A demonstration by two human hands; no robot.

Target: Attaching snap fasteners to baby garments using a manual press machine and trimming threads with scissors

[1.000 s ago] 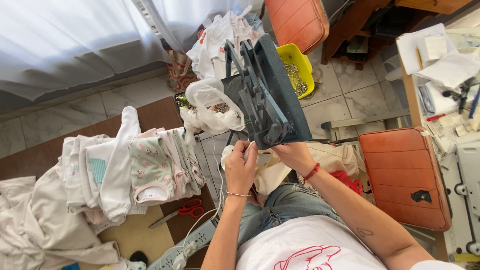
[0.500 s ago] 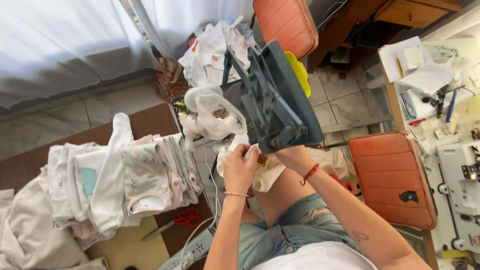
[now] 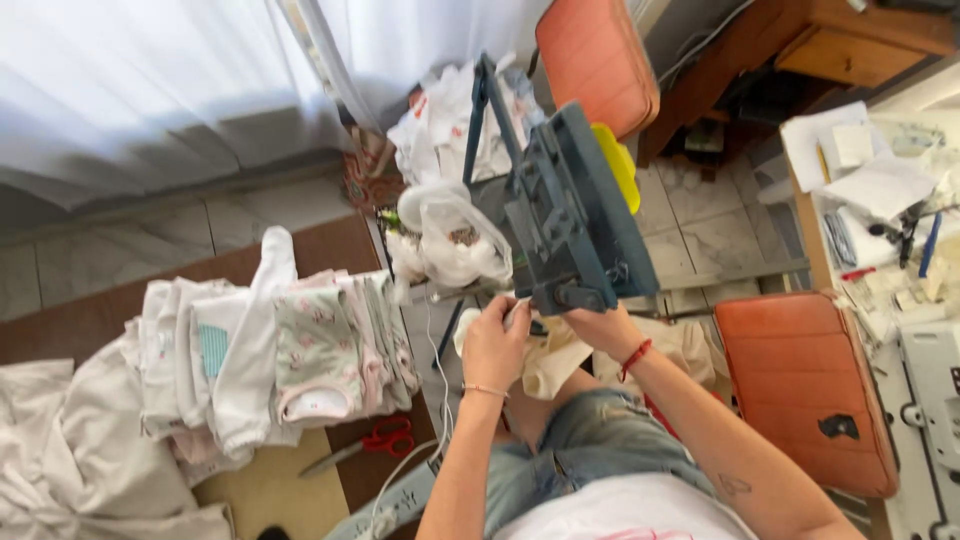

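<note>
Cream cloth sat pinched by both hands, left hand and right hand, under the grey press, folded baby clothes already stacked on the bench's left edge, so looked partway through.

Seen: brown table bearing folded baby clothes, red scissors, white cloth; tiled floor beneath.

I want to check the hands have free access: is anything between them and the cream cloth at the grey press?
Nothing visible does. The left hand and right hand both already touch the cream cloth just under the grey press. The plastic bag hangs off to the side.
</note>
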